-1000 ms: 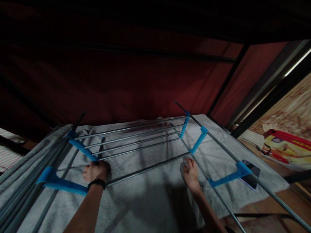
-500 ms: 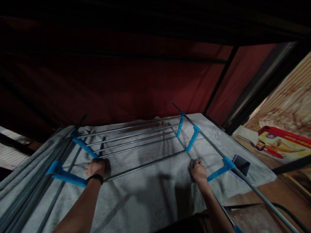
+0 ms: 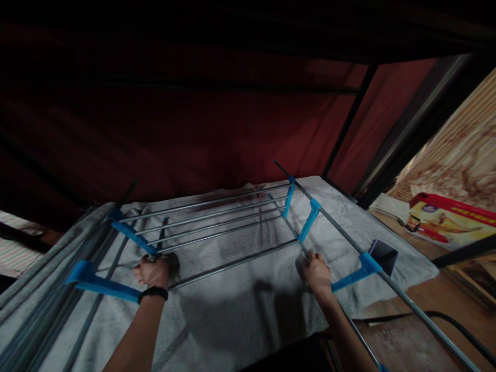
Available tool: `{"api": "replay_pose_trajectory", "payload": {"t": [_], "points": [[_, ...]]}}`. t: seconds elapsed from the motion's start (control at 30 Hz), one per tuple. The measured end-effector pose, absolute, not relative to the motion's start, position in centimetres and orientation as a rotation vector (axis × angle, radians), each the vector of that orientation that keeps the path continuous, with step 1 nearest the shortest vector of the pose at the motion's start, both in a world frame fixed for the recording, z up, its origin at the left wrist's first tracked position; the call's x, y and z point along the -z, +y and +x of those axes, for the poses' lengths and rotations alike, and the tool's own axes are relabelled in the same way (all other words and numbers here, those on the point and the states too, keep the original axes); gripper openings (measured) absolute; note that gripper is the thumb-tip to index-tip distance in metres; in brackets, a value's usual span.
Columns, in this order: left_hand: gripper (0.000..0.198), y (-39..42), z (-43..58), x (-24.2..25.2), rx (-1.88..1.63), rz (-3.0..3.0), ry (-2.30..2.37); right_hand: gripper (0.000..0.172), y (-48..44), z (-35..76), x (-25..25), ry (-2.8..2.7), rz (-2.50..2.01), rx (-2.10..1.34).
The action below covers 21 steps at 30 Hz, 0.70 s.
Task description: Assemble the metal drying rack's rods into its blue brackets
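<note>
A metal drying rack (image 3: 217,217) with grey rods and blue plastic joints stands over a grey-white towel (image 3: 240,305) spread beneath it. My left hand (image 3: 152,272), with a black band on its wrist, is closed round the rack's left side next to a blue joint (image 3: 134,239). My right hand (image 3: 318,271) is closed round the right side rod, just below another blue joint (image 3: 309,221). The scene is dim and the fingertips are partly hidden.
A dark red cloth wall (image 3: 194,129) with black frame bars rises behind the rack. A small dark phone-like object (image 3: 383,255) lies on the towel at right. A red and yellow bag (image 3: 449,219) sits on the wooden floor beyond. A black cable (image 3: 445,318) runs along the floor.
My right hand slid from lying on the towel to gripping the right side rod. The left hand has kept its hold. The view has shifted slightly.
</note>
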<state>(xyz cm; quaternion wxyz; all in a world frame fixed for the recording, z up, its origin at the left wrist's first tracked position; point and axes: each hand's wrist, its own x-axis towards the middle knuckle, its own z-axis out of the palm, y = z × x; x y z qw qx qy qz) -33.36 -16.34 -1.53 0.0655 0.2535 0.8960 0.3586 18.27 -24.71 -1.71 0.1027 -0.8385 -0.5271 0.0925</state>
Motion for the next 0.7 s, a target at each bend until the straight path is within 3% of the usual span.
{"api": "replay_pose_trajectory", "payload": {"t": [0.17,0.33,0.47,0.7], "points": [[0.041,-16.0,-27.0,1.7,-1.256,1.073,2.712,0.049,-22.5,16.4,1.5,-1.650,-1.979,-0.278],[0.030,-14.1,-18.4,1.6,-1.253,1.708,2.080,0.056,-17.6,14.5,1.1,-1.700,-1.862,-0.244],[0.034,-12.2,-12.4,1.5,-1.052,2.051,1.735,0.062,-13.0,14.5,0.7,-1.626,-2.059,-0.232],[0.041,-8.3,-4.6,0.0,-0.403,2.372,1.631,0.055,-8.3,15.6,1.5,-1.541,-2.314,-0.393]]}}
